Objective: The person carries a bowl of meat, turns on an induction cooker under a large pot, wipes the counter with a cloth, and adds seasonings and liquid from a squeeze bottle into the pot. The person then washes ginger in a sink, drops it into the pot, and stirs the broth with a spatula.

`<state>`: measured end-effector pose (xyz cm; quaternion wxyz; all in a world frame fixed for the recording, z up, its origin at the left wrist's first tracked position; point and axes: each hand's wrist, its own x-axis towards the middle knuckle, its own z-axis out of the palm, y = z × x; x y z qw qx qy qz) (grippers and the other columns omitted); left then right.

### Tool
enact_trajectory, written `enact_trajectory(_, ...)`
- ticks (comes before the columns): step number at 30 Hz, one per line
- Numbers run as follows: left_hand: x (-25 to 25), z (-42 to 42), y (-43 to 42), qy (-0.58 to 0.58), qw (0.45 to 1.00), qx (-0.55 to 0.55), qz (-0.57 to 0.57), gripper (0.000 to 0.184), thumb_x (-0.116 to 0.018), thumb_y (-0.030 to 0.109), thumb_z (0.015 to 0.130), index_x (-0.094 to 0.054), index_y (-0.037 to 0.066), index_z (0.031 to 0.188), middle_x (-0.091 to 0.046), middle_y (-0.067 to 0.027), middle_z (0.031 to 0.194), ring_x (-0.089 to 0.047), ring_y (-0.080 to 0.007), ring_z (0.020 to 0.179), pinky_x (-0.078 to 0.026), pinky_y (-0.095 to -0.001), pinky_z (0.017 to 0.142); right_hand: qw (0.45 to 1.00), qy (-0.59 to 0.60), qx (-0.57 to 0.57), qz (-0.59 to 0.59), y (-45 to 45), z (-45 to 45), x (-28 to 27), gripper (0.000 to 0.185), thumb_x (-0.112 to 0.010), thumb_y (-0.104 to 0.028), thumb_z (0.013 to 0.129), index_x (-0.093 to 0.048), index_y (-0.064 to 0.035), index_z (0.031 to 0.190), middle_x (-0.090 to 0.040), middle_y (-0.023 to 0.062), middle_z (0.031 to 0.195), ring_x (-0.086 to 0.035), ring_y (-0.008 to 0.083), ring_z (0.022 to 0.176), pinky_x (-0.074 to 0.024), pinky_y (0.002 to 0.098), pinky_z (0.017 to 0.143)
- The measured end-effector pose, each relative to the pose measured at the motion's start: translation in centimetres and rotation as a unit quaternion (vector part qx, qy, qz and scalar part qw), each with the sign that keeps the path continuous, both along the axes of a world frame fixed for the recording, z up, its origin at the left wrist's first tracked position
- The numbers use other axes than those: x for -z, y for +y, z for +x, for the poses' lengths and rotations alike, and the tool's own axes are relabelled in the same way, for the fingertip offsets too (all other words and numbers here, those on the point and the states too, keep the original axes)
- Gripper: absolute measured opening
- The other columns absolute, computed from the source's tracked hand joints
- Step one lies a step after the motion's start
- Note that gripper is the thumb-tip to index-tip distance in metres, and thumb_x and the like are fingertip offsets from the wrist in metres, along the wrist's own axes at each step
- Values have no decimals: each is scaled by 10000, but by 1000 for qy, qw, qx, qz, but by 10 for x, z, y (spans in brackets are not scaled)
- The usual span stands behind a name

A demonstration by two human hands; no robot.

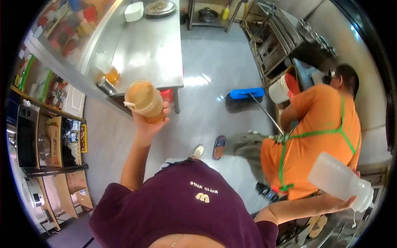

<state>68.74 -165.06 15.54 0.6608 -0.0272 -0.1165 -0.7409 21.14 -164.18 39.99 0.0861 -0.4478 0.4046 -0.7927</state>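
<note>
My left hand is wrapped round a clear plastic jar with tan contents, held up near the corner of a steel table. A small white piece sticks out at the jar's left side. Out to the right, my right hand grips a translucent squeeze bottle near its capped end. The bottle lies tilted, its white cap toward the lower right with a small tip dangling from it. Its contents cannot be made out clearly.
A person in an orange shirt bends close on my right. A blue broom stands on the floor, near a white bucket. On the table are an orange-filled bottle, a can and a white container. Shelves line the left.
</note>
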Motion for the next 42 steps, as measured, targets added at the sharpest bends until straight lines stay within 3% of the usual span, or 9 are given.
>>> enact_trajectory(4, -19, -11, -56, 35, 998, -49, -1, 618, -615, 404, 751, -349, 153, 1249, -354, -90, 1000, -404, -239, 938, -452, -451, 810, 992, -32, -114, 37, -122, 38, 10, 767, -503, -551, 710, -387, 34, 1193, -474, 168, 1130, -471, 291, 1066, -421, 456, 876)
enact_trajectory(7, 0, -11, -82, 23, 991, -133, -18, 691, -482, 606, 755, -364, 155, 1266, -414, -151, 1074, -436, -275, 950, -478, -463, 768, 985, -54, -160, 43, -205, 71, 18, 730, -509, -530, 714, -410, 38, 1161, -491, 163, 1096, -486, 287, 1042, -429, 449, 862)
enact_trajectory(9, 0, -5, -102, 11, 987, -159, -7, 688, -498, 590, 753, -359, 156, 1269, -417, -149, 1062, -436, -271, 940, -481, -452, 768, 978, -71, -195, 28, -260, 79, 32, 675, -494, -488, 750, -408, 24, 1182, -499, 154, 1122, -467, 288, 1085, -429, 475, 871)
enact_trajectory(11, -4, -1, -118, -32, 973, -215, 73, 692, -520, 586, 742, -360, 153, 1258, -421, -138, 1029, -443, -253, 913, -498, -396, 722, 981, -62, -183, 32, -309, 89, 38, 702, -527, -476, 727, -410, 54, 1171, -504, 184, 1094, -493, 289, 1046, -426, 446, 868)
enact_trajectory(19, 17, 78, -286, -118, 939, -315, 77, 730, -491, 670, 713, -382, 155, 1219, -449, -101, 983, -468, -201, 848, -472, -289, 565, 982, -40, -177, 47, -475, 107, 58, 706, -574, -376, 718, -345, 66, 1219, -511, 187, 1095, -507, 296, 1027, -424, 433, 874)
enact_trajectory(25, -16, 131, -435, -112, 944, -306, 59, 718, -483, 654, 726, -382, 153, 1230, -449, -114, 994, -474, -208, 858, -521, -315, 655, 996, -14, -36, 85, -564, 84, 63, 624, -617, -253, 747, -367, 56, 1229, -526, 189, 1087, -566, 296, 948, -527, 419, 793)
enact_trajectory(32, -5, 170, -581, -7, 967, -256, -16, 702, -491, 633, 738, -392, 142, 1230, -430, -138, 1038, -461, -252, 924, -511, -395, 739, 988, 3, 63, 139, -674, 89, 71, 592, -578, -270, 775, -375, 56, 1225, -533, 188, 1093, -566, 278, 929, -534, 403, 726)
enact_trajectory(37, 18, 194, -676, -8, 957, -288, -38, 721, -501, 636, 734, -375, 141, 1244, -420, -154, 1071, -449, -266, 945, -497, -411, 754, 992, -2, 5, 125, -811, 127, 68, 567, -545, -267, 804, -367, 64, 1228, -512, 186, 1128, -530, 269, 1003, -490, 394, 796)
enact_trajectory(42, 6, 221, -759, 5, 930, -364, -51, 720, -573, 563, 729, -341, 137, 1261, -404, -155, 1069, -437, -269, 951, -488, -420, 765, 984, -36, -155, 79, -979, 169, 55, 545, -603, -236, 797, -398, 51, 1213, -548, 178, 1083, -551, 260, 953, -472, 383, 821)
